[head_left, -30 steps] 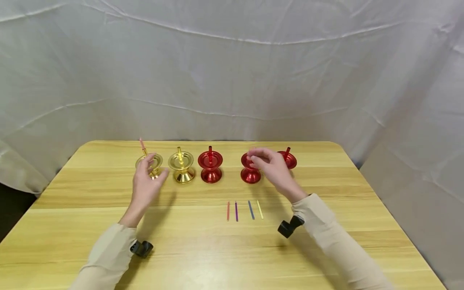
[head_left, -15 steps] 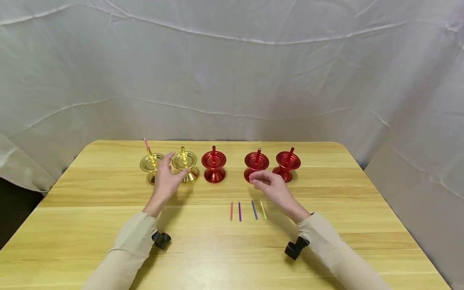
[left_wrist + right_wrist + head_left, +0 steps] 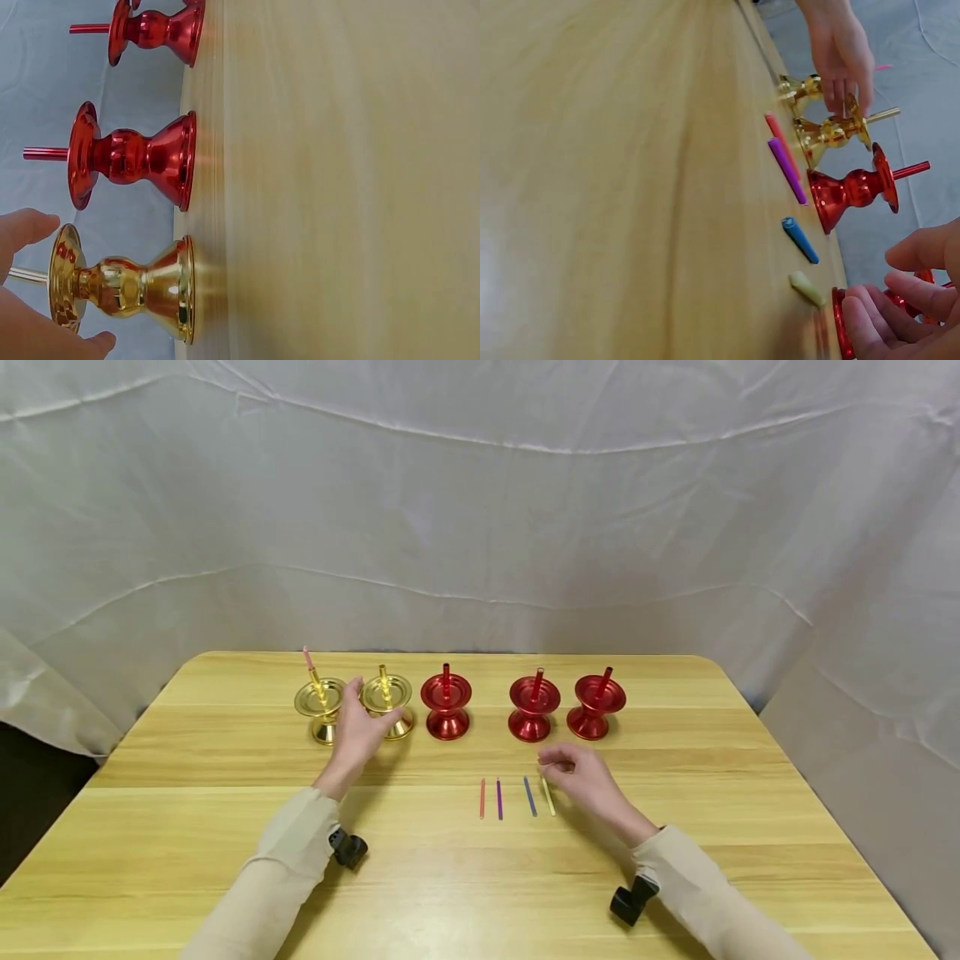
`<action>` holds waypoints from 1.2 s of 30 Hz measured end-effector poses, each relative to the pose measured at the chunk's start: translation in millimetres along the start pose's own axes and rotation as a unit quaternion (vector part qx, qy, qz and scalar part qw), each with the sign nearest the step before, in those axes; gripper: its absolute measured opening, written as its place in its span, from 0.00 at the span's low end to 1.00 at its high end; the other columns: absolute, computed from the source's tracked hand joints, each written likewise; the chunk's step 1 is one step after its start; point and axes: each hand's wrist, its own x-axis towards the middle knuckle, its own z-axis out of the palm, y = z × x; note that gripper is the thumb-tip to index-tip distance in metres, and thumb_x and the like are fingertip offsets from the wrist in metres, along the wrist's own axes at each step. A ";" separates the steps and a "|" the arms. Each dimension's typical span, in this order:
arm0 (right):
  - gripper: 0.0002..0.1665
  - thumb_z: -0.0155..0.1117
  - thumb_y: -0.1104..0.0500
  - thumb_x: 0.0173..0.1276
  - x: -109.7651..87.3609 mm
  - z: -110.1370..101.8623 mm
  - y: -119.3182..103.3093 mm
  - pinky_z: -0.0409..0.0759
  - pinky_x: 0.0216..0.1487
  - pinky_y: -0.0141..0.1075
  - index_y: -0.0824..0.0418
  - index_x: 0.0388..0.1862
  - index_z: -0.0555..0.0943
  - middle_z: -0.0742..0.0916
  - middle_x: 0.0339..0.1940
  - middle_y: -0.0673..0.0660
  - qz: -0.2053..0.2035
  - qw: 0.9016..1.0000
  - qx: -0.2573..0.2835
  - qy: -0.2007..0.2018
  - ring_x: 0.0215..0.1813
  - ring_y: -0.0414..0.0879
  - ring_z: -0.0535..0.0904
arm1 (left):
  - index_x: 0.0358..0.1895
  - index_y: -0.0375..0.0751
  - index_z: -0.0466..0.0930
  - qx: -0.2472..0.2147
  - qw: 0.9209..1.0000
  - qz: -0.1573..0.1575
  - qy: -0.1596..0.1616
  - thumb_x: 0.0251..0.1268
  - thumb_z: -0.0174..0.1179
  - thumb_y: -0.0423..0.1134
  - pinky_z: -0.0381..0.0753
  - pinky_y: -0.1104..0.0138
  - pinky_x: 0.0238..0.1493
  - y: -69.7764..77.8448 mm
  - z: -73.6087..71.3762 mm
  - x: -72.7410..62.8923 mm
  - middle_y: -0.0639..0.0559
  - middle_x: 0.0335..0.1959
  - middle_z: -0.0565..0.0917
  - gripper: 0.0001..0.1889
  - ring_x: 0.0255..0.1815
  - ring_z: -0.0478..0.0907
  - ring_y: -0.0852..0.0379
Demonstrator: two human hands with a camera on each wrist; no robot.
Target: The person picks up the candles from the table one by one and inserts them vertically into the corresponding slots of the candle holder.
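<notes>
My left hand (image 3: pixel 355 735) is at the second gold candle holder (image 3: pixel 120 286), thumb and fingers spread apart on either side of its dish. To its left stands another gold candle holder (image 3: pixel 306 700), with a pink candle (image 3: pixel 308 658) upright in its tube. My right hand (image 3: pixel 588 783) hovers over the top end of a pale yellow candle (image 3: pixel 550 800), its fingers loosely bent and nothing between them. In the right wrist view the thumb and fingers are apart, above the same yellow candle (image 3: pixel 806 288). Beside it lie a blue candle (image 3: pixel 530 797), a purple candle (image 3: pixel 499 799) and a coral candle (image 3: pixel 482 799).
Three red candle holders stand along the back: a left one (image 3: pixel 447 724), a middle one (image 3: pixel 529 727) and a right one (image 3: pixel 588 724). Their tubes hold no candles. Behind the wooden table (image 3: pixel 450 885) hangs a grey-white cloth (image 3: pixel 480 527).
My left hand has moved right from the first gold holder, with the pink candle, to the second. My right hand has come down and nearer, from the middle red holder to the yellow candle.
</notes>
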 end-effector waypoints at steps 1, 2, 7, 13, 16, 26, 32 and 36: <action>0.13 0.62 0.69 0.64 -1.3 0.3 0.7 0.80 0.48 0.42 0.71 0.47 0.81 0.86 0.41 0.59 0.004 1.000 -0.004 0.003 0.44 0.51 0.81 | 0.75 0.34 0.43 -0.004 1.000 -0.003 0.000 0.59 0.67 0.36 0.53 0.51 0.72 0.0 0.5 0.0 0.34 0.74 0.53 0.48 0.73 0.52 0.38; 0.13 0.62 0.69 0.64 -2.3 0.5 1.5 0.80 0.48 0.42 0.71 0.47 0.81 0.86 0.41 0.59 0.006 1.000 -0.010 0.005 0.44 0.51 0.81 | 0.75 0.34 0.42 -0.008 1.000 -0.005 -0.001 0.59 0.67 0.36 0.53 0.51 0.72 0.1 1.0 0.1 0.34 0.75 0.52 0.48 0.73 0.52 0.38; 0.13 0.64 0.69 0.62 -5.9 0.3 3.6 0.81 0.45 0.40 0.71 0.46 0.81 0.86 0.39 0.58 0.015 1.000 -0.021 0.009 0.41 0.50 0.81 | 0.75 0.33 0.41 -0.021 1.000 -0.012 -0.001 0.60 0.67 0.39 0.52 0.50 0.72 -0.1 2.8 1.2 0.33 0.74 0.52 0.49 0.73 0.51 0.38; 0.12 0.66 0.69 0.61 -10.7 -1.6 5.5 0.80 0.39 0.36 0.71 0.44 0.82 0.86 0.36 0.56 0.032 0.999 -0.035 0.006 0.39 0.49 0.81 | 0.75 0.32 0.41 -0.043 0.999 -0.017 -0.009 0.61 0.67 0.41 0.53 0.50 0.71 -2.4 4.7 3.7 0.30 0.73 0.51 0.49 0.73 0.51 0.38; 0.12 0.67 0.68 0.60 -12.3 -0.2 6.2 0.80 0.38 0.35 0.71 0.43 0.82 0.86 0.34 0.56 0.036 0.999 -0.038 0.005 0.38 0.48 0.81 | 0.76 0.33 0.40 -0.052 0.998 -0.025 -0.016 0.62 0.66 0.41 0.52 0.50 0.72 -4.7 5.5 4.5 0.31 0.74 0.50 0.49 0.74 0.49 0.38; 0.16 0.76 0.61 0.54 -11.5 9.4 2.9 0.80 0.42 0.39 0.68 0.39 0.84 0.84 0.30 0.52 0.073 0.994 -0.082 0.012 0.34 0.43 0.78 | 0.75 0.37 0.40 -0.071 0.997 -0.032 -0.018 0.63 0.65 0.40 0.50 0.51 0.72 -8.6 7.1 6.5 0.31 0.74 0.50 0.47 0.74 0.49 0.39; 0.15 0.77 0.62 0.51 -8.9 10.3 -1.5 0.80 0.40 0.40 0.68 0.35 0.83 0.83 0.28 0.52 0.074 0.991 -0.110 0.011 0.32 0.44 0.76 | 0.76 0.38 0.39 -0.067 0.997 -0.034 -0.024 0.64 0.64 0.40 0.50 0.50 0.72 -8.4 6.6 6.8 0.30 0.74 0.49 0.47 0.74 0.49 0.38; 0.12 0.76 0.66 0.50 -8.5 11.4 -1.0 0.80 0.38 0.38 0.69 0.34 0.84 0.84 0.26 0.52 0.057 0.991 -0.118 0.014 0.31 0.43 0.78 | 0.76 0.38 0.39 -0.067 0.997 -0.035 -0.028 0.64 0.64 0.40 0.49 0.50 0.72 -8.9 6.1 7.1 0.30 0.74 0.49 0.46 0.74 0.48 0.38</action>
